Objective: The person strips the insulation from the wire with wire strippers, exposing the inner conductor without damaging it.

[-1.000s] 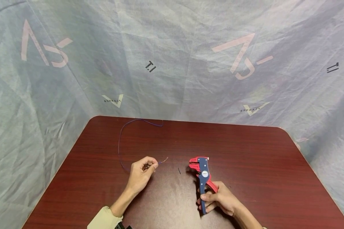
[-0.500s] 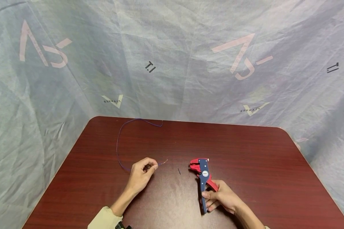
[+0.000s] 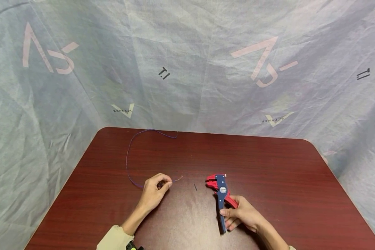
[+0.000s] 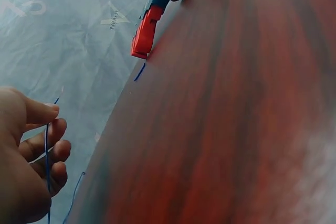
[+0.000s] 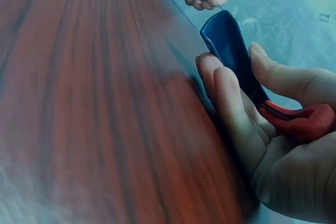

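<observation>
Between thumb and forefinger, my left hand pinches a thin blue wire close to one end. Bare copper strands stick out past the fingertips. The rest of the wire loops away to the table's far edge. My right hand holds a red and blue wire stripper by its handles, its head pointing away from me and its jaws facing left. In the right wrist view the thumb and fingers lie on either side of the blue handle. A short piece of blue insulation lies between the two hands.
The dark red wooden table has rounded far corners. A grey printed cloth hangs behind it and along both sides.
The wire's loop has shifted slightly left and its bare end has dipped a little. The stripper's head has sunk slightly toward me. Both hands keep their hold.
</observation>
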